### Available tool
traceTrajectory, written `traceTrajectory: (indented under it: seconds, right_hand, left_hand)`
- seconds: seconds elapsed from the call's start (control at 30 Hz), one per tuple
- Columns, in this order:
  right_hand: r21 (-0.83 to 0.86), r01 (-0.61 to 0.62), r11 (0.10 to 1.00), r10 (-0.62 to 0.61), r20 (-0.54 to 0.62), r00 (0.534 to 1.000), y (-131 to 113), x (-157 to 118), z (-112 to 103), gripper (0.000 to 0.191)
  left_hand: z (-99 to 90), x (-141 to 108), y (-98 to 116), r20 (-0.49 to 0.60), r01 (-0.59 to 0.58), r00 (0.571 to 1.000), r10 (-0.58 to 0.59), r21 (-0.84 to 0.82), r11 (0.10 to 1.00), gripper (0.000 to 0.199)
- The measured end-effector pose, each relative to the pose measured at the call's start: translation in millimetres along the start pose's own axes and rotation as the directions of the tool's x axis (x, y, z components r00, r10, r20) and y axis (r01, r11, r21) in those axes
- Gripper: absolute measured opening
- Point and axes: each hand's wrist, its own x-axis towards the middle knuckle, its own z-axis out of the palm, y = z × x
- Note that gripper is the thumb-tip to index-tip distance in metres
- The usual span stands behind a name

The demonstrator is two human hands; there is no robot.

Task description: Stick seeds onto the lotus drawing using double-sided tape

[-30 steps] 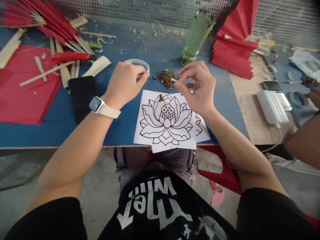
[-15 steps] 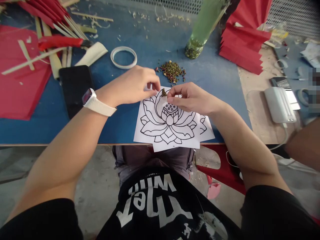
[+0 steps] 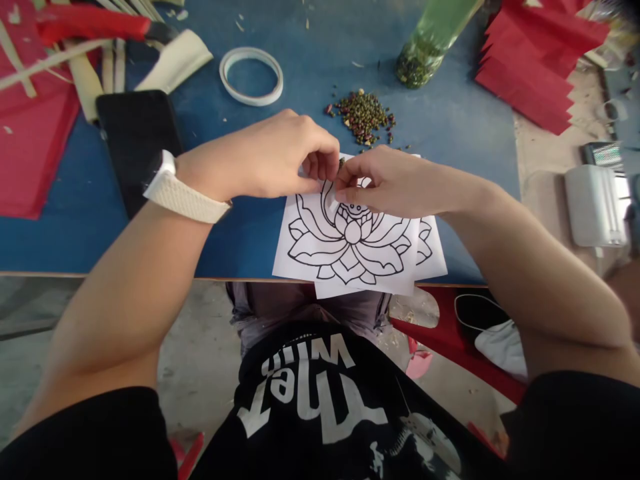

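A white sheet with a black lotus line drawing lies over other sheets at the table's front edge. Above its upper part my left hand has its fingers curled and pressed together; what they hold, if anything, is too small to name. My right hand pinches a small white paper piece close beside the left fingertips. A few dark beans show at the drawing's top petal, partly hidden by the fingers. Just beyond the hands sits a pile of small green and reddish beans.
A roll of white tape, a black phone and a red-handled tool lie left. A green bottle stands behind the beans. Folded red paper and a white power bank are right.
The view has shifted closer to the table. My left hand has moved in towards my right, so the fingertips now nearly meet over the top petal, covering more of the beans there.
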Motion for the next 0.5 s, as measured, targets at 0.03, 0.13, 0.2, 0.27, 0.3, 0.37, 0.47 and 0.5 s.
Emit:
traceTrajectory:
  seconds: [0.03,0.13,0.2,0.27,0.3,0.37,0.47,0.5]
  right_hand:
    - [-0.003,0.008,1.000,-0.008,-0.019,1.000,3.4,0.8,0.7,0.025]
    - [0.001,0.038,0.999,-0.038,-0.021,0.999,10.3,1.1,1.0,0.031]
    - [-0.001,0.035,0.999,-0.035,-0.013,0.999,9.9,0.3,0.4,0.034]
    - [-0.006,0.021,1.000,-0.021,-0.023,1.000,6.1,-1.2,0.8,0.034]
    - [-0.004,0.014,1.000,-0.014,-0.036,0.999,3.7,-2.1,1.6,0.033]
    - [0.013,0.001,1.000,0.000,-0.060,0.998,-0.9,-4.5,4.2,0.031]
    - [0.050,-0.022,0.999,0.027,-0.100,0.995,-4.2,-7.7,10.0,0.030]
    - [0.054,-0.021,0.998,0.026,-0.106,0.994,-4.1,-8.4,12.1,0.031]
  left_hand:
    - [-0.3,0.3,2.2,0.004,0.011,1.000,-0.011,-0.001,1.000,0.005]
    - [-2.7,-0.2,9.1,0.015,0.045,0.999,-0.045,-0.004,0.999,0.006]
    - [-4.8,-1.1,12.5,0.022,0.055,0.998,-0.054,-0.007,0.998,0.008]
    - [-6.4,-1.9,14.5,0.022,0.054,0.998,-0.053,-0.023,0.998,0.010]
    - [-7.0,-2.2,15.1,0.018,0.049,0.999,-0.049,-0.038,0.998,0.011]
    - [-7.8,-2.7,16.1,0.001,0.042,0.999,-0.042,-0.074,0.996,0.016]
    - [-8.1,-3.8,17.1,-0.007,0.045,0.999,-0.046,-0.104,0.994,0.020]
    - [-8.0,-4.2,17.0,-0.006,0.043,0.999,-0.044,-0.101,0.994,0.020]
